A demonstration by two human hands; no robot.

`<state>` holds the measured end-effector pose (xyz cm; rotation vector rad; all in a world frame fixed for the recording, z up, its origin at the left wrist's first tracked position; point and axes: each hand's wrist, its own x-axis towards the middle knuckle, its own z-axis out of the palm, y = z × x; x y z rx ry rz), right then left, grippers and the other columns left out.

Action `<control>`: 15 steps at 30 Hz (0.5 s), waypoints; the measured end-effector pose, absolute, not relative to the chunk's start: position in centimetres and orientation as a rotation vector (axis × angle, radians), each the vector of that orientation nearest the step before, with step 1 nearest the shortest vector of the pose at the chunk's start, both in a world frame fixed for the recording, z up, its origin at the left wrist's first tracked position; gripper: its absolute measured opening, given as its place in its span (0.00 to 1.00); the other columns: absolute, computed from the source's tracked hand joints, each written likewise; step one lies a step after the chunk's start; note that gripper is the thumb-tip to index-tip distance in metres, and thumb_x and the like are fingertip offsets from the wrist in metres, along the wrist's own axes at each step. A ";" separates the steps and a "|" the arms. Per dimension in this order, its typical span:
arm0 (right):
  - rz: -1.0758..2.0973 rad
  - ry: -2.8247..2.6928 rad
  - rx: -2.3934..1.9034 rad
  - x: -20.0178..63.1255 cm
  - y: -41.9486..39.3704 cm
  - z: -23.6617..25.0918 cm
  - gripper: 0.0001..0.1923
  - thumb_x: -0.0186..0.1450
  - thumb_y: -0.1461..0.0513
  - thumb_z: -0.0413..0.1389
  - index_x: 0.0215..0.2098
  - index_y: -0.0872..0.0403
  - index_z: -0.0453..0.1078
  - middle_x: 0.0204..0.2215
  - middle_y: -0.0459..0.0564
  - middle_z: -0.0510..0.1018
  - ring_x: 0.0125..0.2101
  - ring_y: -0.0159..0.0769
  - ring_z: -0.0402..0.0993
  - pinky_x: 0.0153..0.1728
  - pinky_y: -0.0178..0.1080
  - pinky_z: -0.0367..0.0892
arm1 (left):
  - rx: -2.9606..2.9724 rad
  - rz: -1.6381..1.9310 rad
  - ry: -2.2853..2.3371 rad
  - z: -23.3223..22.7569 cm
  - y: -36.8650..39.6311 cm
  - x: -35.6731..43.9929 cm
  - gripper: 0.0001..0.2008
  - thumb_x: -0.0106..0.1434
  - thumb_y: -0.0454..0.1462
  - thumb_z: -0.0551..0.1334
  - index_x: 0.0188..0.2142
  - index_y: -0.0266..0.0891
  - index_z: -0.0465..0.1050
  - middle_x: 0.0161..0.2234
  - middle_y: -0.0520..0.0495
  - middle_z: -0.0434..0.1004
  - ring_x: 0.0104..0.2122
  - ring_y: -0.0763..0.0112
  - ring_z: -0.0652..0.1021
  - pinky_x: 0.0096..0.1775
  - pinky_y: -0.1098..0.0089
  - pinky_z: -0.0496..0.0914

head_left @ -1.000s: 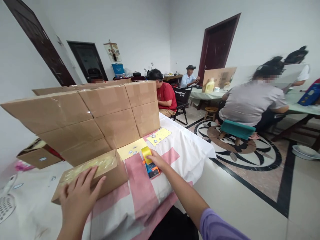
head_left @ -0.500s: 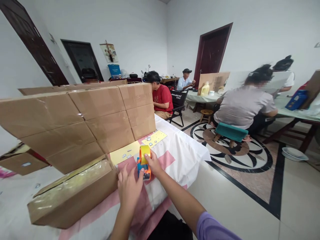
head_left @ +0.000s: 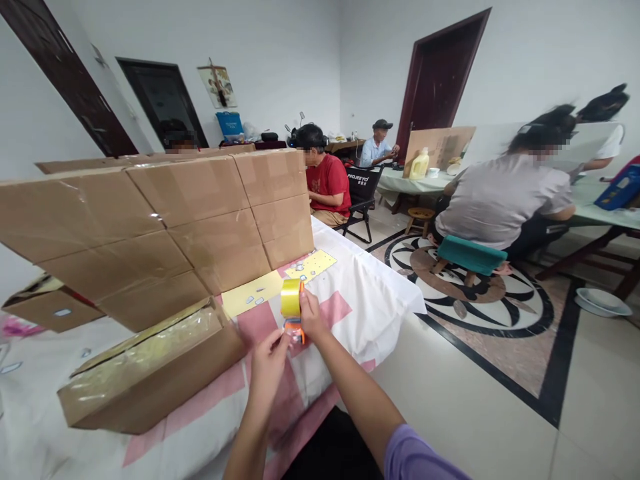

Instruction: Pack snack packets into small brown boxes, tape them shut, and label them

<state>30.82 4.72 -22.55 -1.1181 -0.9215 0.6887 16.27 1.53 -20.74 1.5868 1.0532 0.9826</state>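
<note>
With the tape dispenser as the dial's centre and twelve o'clock pointing away from the wearer, the right hand (head_left: 311,315) is at four o'clock, wrapped around the side of the orange-and-blue dispenser with its glossy yellow tape roll (head_left: 291,298). The dispenser is held upright over a surface (head_left: 375,283) spread with white cloth bearing pink blocks and yellow patches. The left hand (head_left: 269,357) is at seven o'clock, its thumb and fingertips pinched together at the dispenser's near end; whether a strip of tape lies between them is too small to tell. The hands are close together but not clasped.

Between eight and nine o'clock lies a long brown cardboard box (head_left: 165,383) with shiny clear tape along its top, well apart from both hands. A tall, creased brown cardboard panel (head_left: 215,233) stands on the surface toward ten o'clock. Near twelve o'clock, beyond the surface, sits a person in a red shirt (head_left: 327,183); at two o'clock, a person in a grey shirt (head_left: 505,200) sits on a low, green-topped stool (head_left: 470,255).
</note>
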 end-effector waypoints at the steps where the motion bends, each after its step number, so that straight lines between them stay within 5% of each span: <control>1: 0.669 -0.898 -1.131 30.9 4.7 -22.5 0.22 0.69 0.43 0.49 0.35 0.49 0.71 0.31 0.51 0.73 0.38 0.44 0.70 0.44 0.45 0.69 | 1.575 0.944 1.043 -20.5 1.2 16.1 0.25 0.59 0.57 0.62 0.34 0.36 0.80 0.26 0.47 0.76 0.26 0.66 0.75 0.29 0.69 0.70; 9: 0.691 -0.684 -1.224 31.3 5.0 -22.4 0.23 0.71 0.45 0.45 0.48 0.50 0.71 0.47 0.55 0.75 0.59 0.47 0.65 0.61 0.49 0.63 | 1.503 0.846 1.085 -21.7 0.1 15.7 0.21 0.59 0.54 0.62 0.29 0.37 0.75 0.23 0.49 0.73 0.21 0.72 0.71 0.24 0.72 0.64; 15: 0.765 -0.581 -1.232 31.4 5.3 -22.7 0.25 0.72 0.45 0.44 0.56 0.50 0.68 0.48 0.55 0.77 0.58 0.46 0.70 0.53 0.48 0.71 | 1.508 0.845 1.109 -22.6 0.5 16.2 0.23 0.60 0.55 0.61 0.25 0.37 0.72 0.21 0.51 0.70 0.21 0.72 0.69 0.25 0.72 0.62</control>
